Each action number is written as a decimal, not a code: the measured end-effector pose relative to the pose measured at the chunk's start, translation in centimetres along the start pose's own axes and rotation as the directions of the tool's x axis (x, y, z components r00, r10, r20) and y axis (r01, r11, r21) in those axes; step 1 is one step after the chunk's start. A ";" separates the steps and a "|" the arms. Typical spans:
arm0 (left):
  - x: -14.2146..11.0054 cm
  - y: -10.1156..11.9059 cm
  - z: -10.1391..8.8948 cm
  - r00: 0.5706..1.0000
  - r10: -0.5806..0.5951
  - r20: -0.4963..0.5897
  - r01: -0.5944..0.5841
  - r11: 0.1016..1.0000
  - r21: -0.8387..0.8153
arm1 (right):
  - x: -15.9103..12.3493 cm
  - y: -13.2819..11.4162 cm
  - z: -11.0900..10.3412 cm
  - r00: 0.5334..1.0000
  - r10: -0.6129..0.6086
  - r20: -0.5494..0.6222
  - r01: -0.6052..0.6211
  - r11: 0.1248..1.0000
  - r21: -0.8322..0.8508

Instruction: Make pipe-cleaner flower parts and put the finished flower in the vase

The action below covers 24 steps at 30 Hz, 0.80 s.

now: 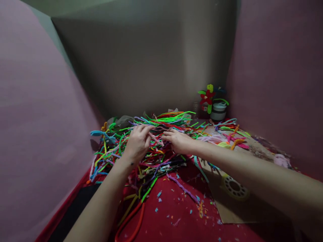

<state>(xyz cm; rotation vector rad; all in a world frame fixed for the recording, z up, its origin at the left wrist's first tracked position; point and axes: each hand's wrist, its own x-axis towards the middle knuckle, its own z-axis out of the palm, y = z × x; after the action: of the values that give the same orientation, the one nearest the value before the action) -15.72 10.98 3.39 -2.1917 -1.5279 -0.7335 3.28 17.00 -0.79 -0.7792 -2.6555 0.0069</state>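
A large tangled heap of fuzzy pipe cleaners in many colours lies before me. My left hand is over its middle, fingers bent towards the thumb. From between them a dusty-pink pipe cleaner sticks out to the right. Opposite, my right hand reaches in from the right, palm down. Its fingers are stretched towards the left hand, and their tips touch the heap. What lies under the right palm is hidden.
A red cloth with coloured scraps covers the surface. On the right lie a cardboard sheet and a yellow ring with holes. A red pipe-cleaner flower stands at the back beside a lidded container. Pink walls flank both sides.
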 end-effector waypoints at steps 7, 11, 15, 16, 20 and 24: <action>-0.8 -3.1 2.5 0.979 -0.147 0.143 0.146 0.989 0.020 | 0.8 -0.7 -0.6 0.976 0.167 -0.137 -0.153 0.983 0.104; -0.3 -2.3 0.4 0.978 -0.172 0.117 0.179 0.982 -0.054 | 1.7 0.0 -1.0 0.929 0.287 -0.235 -0.251 0.953 0.172; -0.3 1.1 0.0 0.970 0.064 0.233 -0.016 0.979 -0.204 | 2.4 1.0 -0.9 0.869 0.398 -0.293 -0.342 0.912 0.227; -0.5 1.6 0.4 0.951 0.109 0.290 -0.070 0.987 -0.143 | 2.4 1.3 -0.8 0.860 0.416 -0.296 -0.358 0.904 0.233; -1.4 0.5 2.6 0.924 0.023 0.381 -0.096 0.980 0.174 | 2.5 2.4 -0.2 0.851 0.441 -0.284 -0.387 0.893 0.228; -1.8 -2.6 3.6 0.913 -0.041 0.407 -0.052 0.975 0.217 | 2.4 3.2 0.6 0.873 0.417 -0.252 -0.377 0.906 0.193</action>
<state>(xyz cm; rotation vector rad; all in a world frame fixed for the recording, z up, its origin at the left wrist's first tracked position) -17.91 12.58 -0.58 -2.2662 -1.6974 -0.0833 2.86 20.98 -0.89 -1.1707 -2.1549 0.1704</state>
